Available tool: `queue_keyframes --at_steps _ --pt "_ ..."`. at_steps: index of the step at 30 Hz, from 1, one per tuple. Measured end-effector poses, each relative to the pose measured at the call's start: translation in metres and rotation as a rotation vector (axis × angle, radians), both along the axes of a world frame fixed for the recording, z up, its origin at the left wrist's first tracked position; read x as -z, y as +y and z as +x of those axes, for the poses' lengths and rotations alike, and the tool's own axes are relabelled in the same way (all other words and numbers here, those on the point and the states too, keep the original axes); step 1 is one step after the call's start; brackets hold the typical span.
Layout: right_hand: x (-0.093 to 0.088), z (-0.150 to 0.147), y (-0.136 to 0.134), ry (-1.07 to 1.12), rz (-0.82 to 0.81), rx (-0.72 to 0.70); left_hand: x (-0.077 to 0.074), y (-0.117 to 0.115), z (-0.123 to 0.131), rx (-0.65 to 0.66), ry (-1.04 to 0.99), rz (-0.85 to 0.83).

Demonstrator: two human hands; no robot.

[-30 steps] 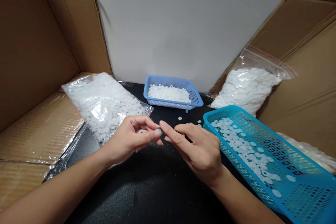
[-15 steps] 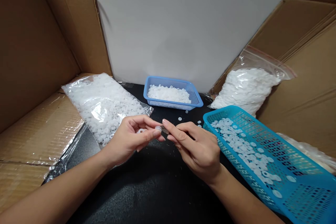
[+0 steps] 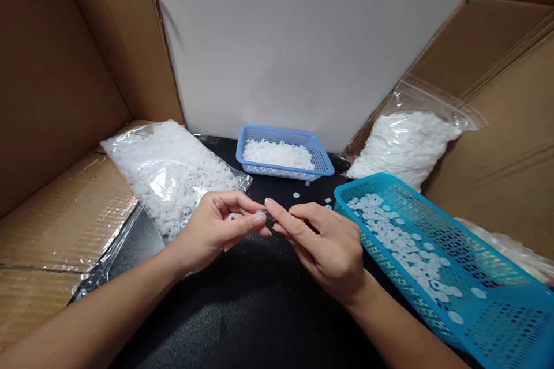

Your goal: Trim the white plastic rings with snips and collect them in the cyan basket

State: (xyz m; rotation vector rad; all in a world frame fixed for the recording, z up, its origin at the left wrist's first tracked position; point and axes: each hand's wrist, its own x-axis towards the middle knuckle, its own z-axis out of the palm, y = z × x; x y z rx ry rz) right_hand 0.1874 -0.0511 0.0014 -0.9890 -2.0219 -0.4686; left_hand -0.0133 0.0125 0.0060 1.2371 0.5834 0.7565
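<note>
Between thumb and index finger, my left hand (image 3: 223,222) pinches a small white ring (image 3: 261,214); another white ring (image 3: 234,217) lies within its curled fingers. My right hand (image 3: 322,239) is closed, its extended index fingertip beside the pinched ring. A thin dark tip, mostly hidden by the fingers, shows between the right fingertips and that ring. To the right, a teal basket (image 3: 402,300) holds many white rings. Behind the hands, a blue basket (image 3: 283,172) contains a heap of small white rings.
A clear bag of white rings (image 3: 173,173) lies at left, and a zip bag of white pieces (image 3: 402,141) at back right. Loose white pieces (image 3: 296,195) rest on the black surface (image 3: 242,311). Cardboard (image 3: 47,207) and a pale panel (image 3: 285,40) enclose the area.
My right hand has shifted slightly left, bringing its index fingertip closer to the pinched ring. My left hand has barely moved.
</note>
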Motion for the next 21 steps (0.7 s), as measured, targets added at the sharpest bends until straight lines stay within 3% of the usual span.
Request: queue_keyframes --at_steps 21 --pt "-0.0011 0.0018 0.0002 -0.08 0.064 0.045 -0.007 0.0006 -0.0019 0.014 0.064 0.092"
